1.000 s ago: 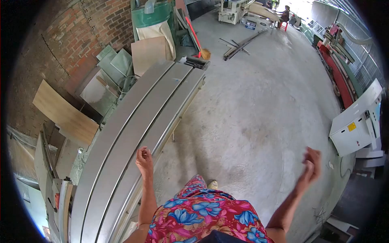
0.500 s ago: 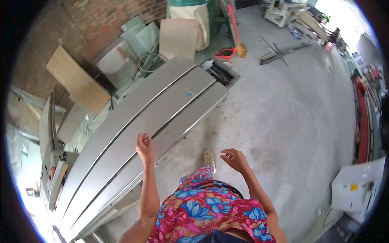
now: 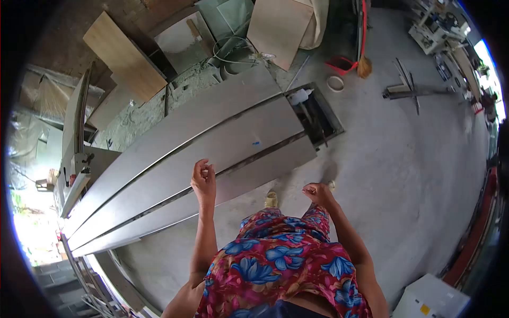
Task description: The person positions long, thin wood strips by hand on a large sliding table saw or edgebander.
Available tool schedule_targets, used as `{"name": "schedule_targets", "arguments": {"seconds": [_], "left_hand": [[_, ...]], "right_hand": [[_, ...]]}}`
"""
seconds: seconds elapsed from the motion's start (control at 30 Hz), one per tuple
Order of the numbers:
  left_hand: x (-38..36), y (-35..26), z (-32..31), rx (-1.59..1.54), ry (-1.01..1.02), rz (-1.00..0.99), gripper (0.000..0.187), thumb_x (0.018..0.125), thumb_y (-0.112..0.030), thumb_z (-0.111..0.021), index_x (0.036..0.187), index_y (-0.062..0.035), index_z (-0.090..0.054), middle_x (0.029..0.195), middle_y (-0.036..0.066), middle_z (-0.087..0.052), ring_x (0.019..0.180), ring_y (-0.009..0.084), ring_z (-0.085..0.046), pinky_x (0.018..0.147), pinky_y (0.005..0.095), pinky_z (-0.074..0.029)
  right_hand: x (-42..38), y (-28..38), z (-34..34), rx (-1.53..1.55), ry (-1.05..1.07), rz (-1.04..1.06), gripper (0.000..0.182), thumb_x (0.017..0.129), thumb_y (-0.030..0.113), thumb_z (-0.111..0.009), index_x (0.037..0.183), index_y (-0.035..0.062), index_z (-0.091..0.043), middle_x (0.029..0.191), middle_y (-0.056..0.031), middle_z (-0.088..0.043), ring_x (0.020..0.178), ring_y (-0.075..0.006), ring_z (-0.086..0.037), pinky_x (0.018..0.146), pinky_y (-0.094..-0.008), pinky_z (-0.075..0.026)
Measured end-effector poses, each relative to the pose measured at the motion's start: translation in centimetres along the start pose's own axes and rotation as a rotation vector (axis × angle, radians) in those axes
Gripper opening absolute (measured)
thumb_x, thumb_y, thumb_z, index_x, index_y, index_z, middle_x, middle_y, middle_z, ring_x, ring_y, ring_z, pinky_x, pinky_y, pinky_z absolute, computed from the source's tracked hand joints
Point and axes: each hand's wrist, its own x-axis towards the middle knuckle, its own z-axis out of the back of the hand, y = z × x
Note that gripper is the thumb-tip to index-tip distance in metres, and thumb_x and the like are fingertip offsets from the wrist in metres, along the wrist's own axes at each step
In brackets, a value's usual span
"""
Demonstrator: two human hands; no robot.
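Over the long grey metal table (image 3: 249,116) hangs my left hand (image 3: 203,177), its fingers loosely curled with small gaps between them and nothing seen in them. A small blue mark (image 3: 256,143) lies on the table's middle panel, to the right of that hand. My right hand (image 3: 318,194) hovers above the concrete floor, off the table's near edge, with its fingers folded in. Whatever it might hold is hidden.
At the table's right end is a dark open tray (image 3: 337,131) with a white bottle (image 3: 300,96). Beyond stand a red dustpan (image 3: 342,63), a broom (image 3: 365,68) and metal bars (image 3: 405,87). Boards (image 3: 124,55) lean at the back left. A white box (image 3: 432,299) sits lower right.
The view has turned and moved nearer the table's right end, so the tray shows more fully. The fingers of my right hand have folded in from a looser spread.
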Motion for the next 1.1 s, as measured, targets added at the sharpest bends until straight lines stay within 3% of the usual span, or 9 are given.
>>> {"name": "schedule_targets", "arguments": {"seconds": [0.07,0.27,0.37,0.47,0.53,0.77,0.87,0.97,1.1], "left_hand": [[-0.3,-0.7,-1.7,0.028,-0.06,-0.011,0.017,0.083,-0.006,-0.061,0.1,-0.0047,-0.058,0.073,0.003,-0.057,0.057,0.0076,-0.045,0.054,0.0236,-0.04],[-0.5,-4.9,-9.8,0.074,-0.209,0.05,0.022,0.08,-0.005,-0.063,0.102,-0.0073,-0.058,0.073,0.005,-0.059,0.055,0.0103,-0.046,0.053,0.0267,-0.04],[-1.1,-7.0,-14.2,0.21,-0.296,0.067,0.022,0.081,-0.004,-0.061,0.103,-0.0064,-0.057,0.074,0.007,-0.059,0.056,0.0139,-0.052,0.054,0.0285,-0.044],[-1.7,-9.3,-17.6,0.257,-0.296,0.086,0.026,0.08,-0.006,-0.063,0.105,-0.0074,-0.056,0.078,0.007,-0.059,0.057,0.0148,-0.052,0.054,0.0302,-0.044],[-2.3,-10.2,-19.3,0.272,-0.307,0.119,0.027,0.08,-0.007,-0.064,0.106,-0.0082,-0.056,0.08,0.007,-0.059,0.057,0.016,-0.052,0.053,0.0307,-0.043],[-2.7,-12.4,-22.1,0.335,-0.387,0.219,0.03,0.077,-0.009,-0.067,0.106,-0.0104,-0.059,0.081,0.007,-0.062,0.059,0.0158,-0.052,0.057,0.031,-0.044],[-1.9,-12.4,-22.9,0.342,-0.433,0.253,0.03,0.078,-0.01,-0.066,0.107,-0.0099,-0.059,0.082,0.007,-0.062,0.061,0.0165,-0.053,0.058,0.0308,-0.044],[-0.1,-12.8,-23.9,0.364,-0.477,0.292,0.028,0.081,-0.007,-0.063,0.108,-0.0072,-0.056,0.087,0.008,-0.059,0.061,0.0168,-0.053,0.056,0.0315,-0.044],[2.5,-13.8,-24.5,0.306,-0.525,0.387,0.032,0.082,-0.01,-0.063,0.112,-0.0075,-0.054,0.093,0.01,-0.059,0.066,0.0169,-0.055,0.059,0.0309,-0.046]], "right_hand": [[1.9,-2.8,2.5,-0.076,0.044,0.04,0.02,0.081,0.022,-0.067,0.089,0.0036,-0.066,0.074,-0.011,-0.066,0.068,-0.0176,-0.065,0.062,-0.0307,-0.05],[6.5,-9.4,14.5,-0.218,0.096,-0.006,0.022,0.08,0.025,-0.068,0.087,0.0046,-0.067,0.077,-0.0117,-0.067,0.074,-0.0221,-0.066,0.068,-0.0316,-0.051],[7.4,-14.5,21.0,-0.28,0.066,0.084,0.025,0.079,0.03,-0.067,0.088,0.006,-0.068,0.078,-0.0118,-0.067,0.075,-0.0228,-0.066,0.068,-0.032,-0.051],[8.5,-16.8,27.0,-0.25,0.131,-0.173,0.03,0.077,0.037,-0.063,0.088,0.0099,-0.069,0.086,-0.0157,-0.067,0.083,-0.0312,-0.064,0.075,-0.0386,-0.05],[9.8,-19.0,29.5,-0.261,0.164,-0.262,0.031,0.077,0.037,-0.063,0.088,0.0097,-0.069,0.087,-0.0161,-0.067,0.084,-0.0319,-0.064,0.077,-0.0387,-0.05],[17.6,-21.4,31.6,-0.266,0.256,-0.342,0.034,0.077,0.04,-0.063,0.09,0.0097,-0.07,0.09,-0.0164,-0.067,0.088,-0.0317,-0.064,0.081,-0.0398,-0.049],[21.4,-21.7,31.0,-0.421,0.259,0.101,0.032,0.079,0.036,-0.061,0.086,0.0059,-0.069,0.074,-0.013,-0.067,0.063,-0.022,-0.066,0.066,-0.0347,-0.051],[25.0,-19.9,31.6,-0.373,0.325,-0.038,0.031,0.079,0.036,-0.061,0.086,0.0068,-0.069,0.078,-0.0126,-0.068,0.067,-0.0251,-0.066,0.069,-0.0361,-0.052],[30.2,-18.1,33.1,-0.469,0.401,-0.011,0.031,0.08,0.036,-0.062,0.086,0.0071,-0.07,0.08,-0.0133,-0.068,0.071,-0.0262,-0.066,0.072,-0.0361,-0.052]]}}
